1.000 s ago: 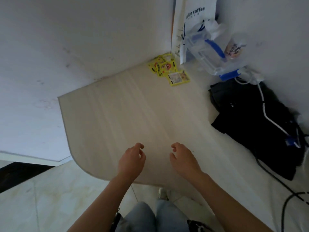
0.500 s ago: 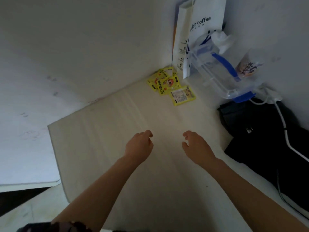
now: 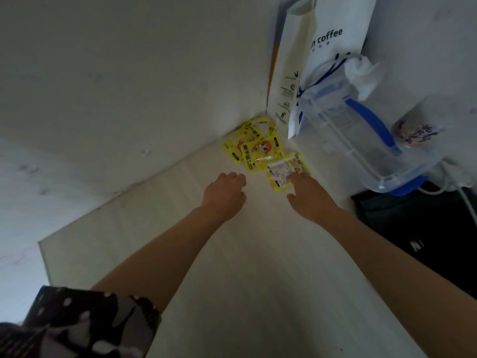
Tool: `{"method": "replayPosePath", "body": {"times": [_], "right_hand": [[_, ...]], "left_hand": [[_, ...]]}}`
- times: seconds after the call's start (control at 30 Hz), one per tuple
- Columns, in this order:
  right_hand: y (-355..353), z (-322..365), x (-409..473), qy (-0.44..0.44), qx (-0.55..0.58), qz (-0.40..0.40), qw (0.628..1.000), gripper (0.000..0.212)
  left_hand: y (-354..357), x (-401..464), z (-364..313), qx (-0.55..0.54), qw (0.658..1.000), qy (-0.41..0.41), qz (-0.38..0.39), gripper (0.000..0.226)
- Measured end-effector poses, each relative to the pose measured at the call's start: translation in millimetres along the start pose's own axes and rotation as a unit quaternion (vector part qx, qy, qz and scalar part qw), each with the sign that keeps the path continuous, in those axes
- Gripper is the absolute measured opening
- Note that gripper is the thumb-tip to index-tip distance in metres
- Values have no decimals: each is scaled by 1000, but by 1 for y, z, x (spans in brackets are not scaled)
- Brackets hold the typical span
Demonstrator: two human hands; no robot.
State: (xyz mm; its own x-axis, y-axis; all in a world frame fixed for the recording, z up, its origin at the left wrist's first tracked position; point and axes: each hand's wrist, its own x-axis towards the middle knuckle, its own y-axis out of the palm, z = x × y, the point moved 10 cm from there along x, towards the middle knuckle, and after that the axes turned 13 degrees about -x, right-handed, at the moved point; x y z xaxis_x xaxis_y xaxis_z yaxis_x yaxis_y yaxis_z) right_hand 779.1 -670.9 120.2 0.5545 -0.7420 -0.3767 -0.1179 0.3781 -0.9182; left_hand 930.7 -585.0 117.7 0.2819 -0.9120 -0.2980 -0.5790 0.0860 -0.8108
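- The right hand is stretched out over the pale wood-grain counter, and its forefinger tip rests on the near edge of the nearest sachet.
- Its grip is loose. The fingers are fairly straight and the thumb is held apart at the side, so nothing is pinched or lifted.
- The nearest sachet lies flat with its white printed label facing up. It sits just in front of the other yellow sachets and touches the edge of one of them.
- Those sachets overlap in a small heap in the far corner, where the counter meets the wall. The top one shows a cartoon face.
- The left hand is held above bare counter, near the heap but not touching it. Its grip is loosely curled, knuckles up, and holds nothing.
- A patterned dark sleeve fills the lower left corner.
- A white paper coffee bag stands upright against the wall just behind the sachets.
- A clear plastic box with a blue handle stands right of the heap, with a crumpled tissue above it.
- A printed cup stands beside the box.
- A black bag lies at the right edge, with a white cable running over it.
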Motion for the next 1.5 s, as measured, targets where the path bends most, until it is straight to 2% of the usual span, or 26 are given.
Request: {"method": "replayPosePath", "body": {"times": [0.2, 0.37, 0.53, 0.63, 0.73, 0.9, 1.03, 1.27, 1.37, 1.5], "right_hand": [[-6, -7, 64, 1, -78, 28, 997, 51], [3, 3, 97, -34, -98, 37, 994, 77], [8, -3, 104, -27, -96, 35, 994, 75], [5, -3, 102, -42, -115, 24, 992, 81], [2, -4, 99, -45, -121, 1, 992, 69], [4, -8, 90, -43, -130, 5, 991, 45], [9, -10, 77, -46, -145, 1, 988, 39], [17, -10, 60, -49, -162, 28, 985, 41], [19, -13, 59, -42, -152, 32, 987, 34], [17, -19, 62, -6, -48, 50, 998, 37]], "left_hand": [[-6, 76, -19, 12, 999, 34, -30, 46], [6, 112, -27, 36, 996, 71, -41, 58], [10, 134, -30, 59, 994, 88, -36, 74], [14, 139, -36, 73, 990, 118, -36, 73], [19, 135, -38, 74, 990, 119, -34, 80], [17, 118, -40, 78, 985, 134, -74, 57], [18, 100, -29, 84, 983, 127, -97, 67], [14, 69, -2, 70, 989, 73, -109, 55], [10, 59, 10, 10, 992, 62, -107, 59], [-1, 58, 28, -123, 987, 14, -100, 81]]}}
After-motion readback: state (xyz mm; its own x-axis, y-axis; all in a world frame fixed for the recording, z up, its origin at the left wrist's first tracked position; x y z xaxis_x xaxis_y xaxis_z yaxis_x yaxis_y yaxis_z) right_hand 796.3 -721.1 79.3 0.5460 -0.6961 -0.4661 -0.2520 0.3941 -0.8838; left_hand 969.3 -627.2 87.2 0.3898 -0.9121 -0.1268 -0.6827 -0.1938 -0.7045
